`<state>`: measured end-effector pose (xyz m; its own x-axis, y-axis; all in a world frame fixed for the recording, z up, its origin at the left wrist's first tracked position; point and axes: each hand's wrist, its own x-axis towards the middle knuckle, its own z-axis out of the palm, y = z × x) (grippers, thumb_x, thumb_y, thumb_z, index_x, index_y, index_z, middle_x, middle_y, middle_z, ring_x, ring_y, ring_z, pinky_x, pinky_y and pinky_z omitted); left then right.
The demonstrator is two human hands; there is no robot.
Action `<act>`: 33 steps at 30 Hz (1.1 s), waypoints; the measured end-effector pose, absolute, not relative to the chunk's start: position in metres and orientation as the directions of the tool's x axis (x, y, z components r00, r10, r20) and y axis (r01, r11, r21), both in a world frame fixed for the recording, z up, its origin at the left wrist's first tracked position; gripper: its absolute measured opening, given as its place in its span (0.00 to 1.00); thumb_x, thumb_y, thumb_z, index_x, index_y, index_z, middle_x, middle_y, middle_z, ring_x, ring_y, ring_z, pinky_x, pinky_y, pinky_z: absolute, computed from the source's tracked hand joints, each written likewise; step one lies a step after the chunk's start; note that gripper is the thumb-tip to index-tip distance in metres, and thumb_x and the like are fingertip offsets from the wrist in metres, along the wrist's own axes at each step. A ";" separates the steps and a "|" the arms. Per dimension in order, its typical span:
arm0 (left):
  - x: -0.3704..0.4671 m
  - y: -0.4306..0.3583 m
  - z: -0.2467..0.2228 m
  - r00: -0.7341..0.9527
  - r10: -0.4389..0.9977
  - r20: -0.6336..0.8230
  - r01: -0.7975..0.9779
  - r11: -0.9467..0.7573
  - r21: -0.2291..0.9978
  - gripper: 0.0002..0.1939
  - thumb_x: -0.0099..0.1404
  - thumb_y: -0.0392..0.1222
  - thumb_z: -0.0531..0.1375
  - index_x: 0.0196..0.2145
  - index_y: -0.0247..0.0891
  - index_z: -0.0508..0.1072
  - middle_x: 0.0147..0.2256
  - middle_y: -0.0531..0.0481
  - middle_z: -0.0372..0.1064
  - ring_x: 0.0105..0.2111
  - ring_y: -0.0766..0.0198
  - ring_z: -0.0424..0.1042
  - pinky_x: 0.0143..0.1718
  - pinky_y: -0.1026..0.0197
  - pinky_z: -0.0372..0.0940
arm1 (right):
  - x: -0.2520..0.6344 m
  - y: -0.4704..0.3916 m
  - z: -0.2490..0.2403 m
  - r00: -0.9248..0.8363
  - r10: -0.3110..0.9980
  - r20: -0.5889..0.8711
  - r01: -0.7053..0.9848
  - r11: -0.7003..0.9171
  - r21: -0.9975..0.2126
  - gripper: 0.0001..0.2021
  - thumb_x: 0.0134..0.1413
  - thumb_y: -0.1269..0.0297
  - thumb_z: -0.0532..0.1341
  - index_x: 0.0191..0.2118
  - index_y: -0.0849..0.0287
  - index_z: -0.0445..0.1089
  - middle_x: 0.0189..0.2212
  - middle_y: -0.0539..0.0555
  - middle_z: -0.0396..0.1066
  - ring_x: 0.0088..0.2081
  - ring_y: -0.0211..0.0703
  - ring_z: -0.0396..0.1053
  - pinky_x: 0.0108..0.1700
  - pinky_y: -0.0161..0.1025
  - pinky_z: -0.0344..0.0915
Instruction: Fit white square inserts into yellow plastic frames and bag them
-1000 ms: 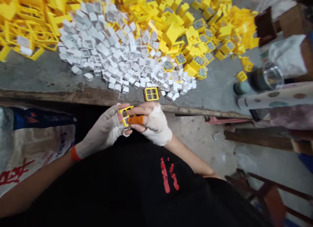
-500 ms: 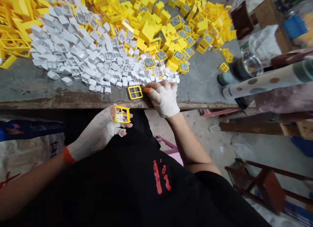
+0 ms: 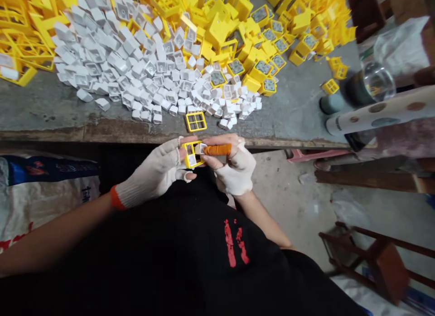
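Just in front of the table edge, my left hand (image 3: 159, 164), in a white fingerless glove, grips a small yellow plastic frame (image 3: 186, 161) divided into square openings. A white piece sits in its lower left opening. My right hand (image 3: 236, 166), gloved too and with orange wrap round one finger, pinches a small white plastic cap (image 3: 200, 148) against the frame's upper right opening. Whether the cap is seated inside it I cannot tell. A second yellow frame (image 3: 196, 122) lies on the table edge just beyond my hands.
A wide heap of white caps (image 3: 112, 62) covers the table's near middle. Yellow frames (image 3: 27, 48) pile up at the left, yellow housings (image 3: 251, 53) with grey inserts behind and to the right. A clear cup (image 3: 377, 82) and a white cylinder (image 3: 380, 109) stand at the right.
My right hand has come back from the heap to the yellow frame, now with a white cap in its fingers. My left hand has moved right and up with the frame. The view has shifted slightly.
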<state>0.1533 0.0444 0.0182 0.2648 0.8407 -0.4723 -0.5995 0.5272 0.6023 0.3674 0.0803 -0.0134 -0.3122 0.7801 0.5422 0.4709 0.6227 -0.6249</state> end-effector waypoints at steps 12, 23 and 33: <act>0.147 0.038 0.010 0.334 0.788 -0.517 -0.505 0.612 0.608 0.21 0.62 0.48 0.83 0.51 0.43 0.90 0.51 0.41 0.86 0.42 0.52 0.84 0.32 0.60 0.80 | 0.378 0.070 -0.005 -0.582 0.634 0.510 0.655 0.737 -0.168 0.15 0.84 0.57 0.59 0.51 0.42 0.87 0.46 0.49 0.89 0.46 0.48 0.79 0.58 0.52 0.67; 0.154 0.048 0.018 0.238 0.802 -0.547 -0.504 0.584 0.637 0.24 0.60 0.44 0.83 0.51 0.36 0.84 0.44 0.42 0.81 0.39 0.49 0.85 0.28 0.60 0.74 | 0.422 0.130 -0.018 -0.293 0.887 0.357 0.870 0.402 -0.285 0.16 0.79 0.56 0.63 0.62 0.50 0.83 0.56 0.61 0.85 0.56 0.61 0.78 0.57 0.58 0.72; 0.162 0.052 0.017 0.222 0.797 -0.561 -0.512 0.585 0.628 0.18 0.65 0.43 0.75 0.50 0.36 0.82 0.41 0.42 0.78 0.33 0.54 0.80 0.25 0.61 0.70 | 0.421 0.135 -0.039 -0.207 0.886 0.416 0.893 0.345 -0.289 0.04 0.71 0.63 0.65 0.46 0.51 0.79 0.46 0.59 0.84 0.49 0.59 0.78 0.54 0.55 0.70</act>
<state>0.1621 0.0516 0.0173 0.2224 0.7971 -0.5614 -0.5124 0.5855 0.6283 0.4209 0.1352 -0.0387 -0.2073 0.8855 0.4158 0.8929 0.3449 -0.2893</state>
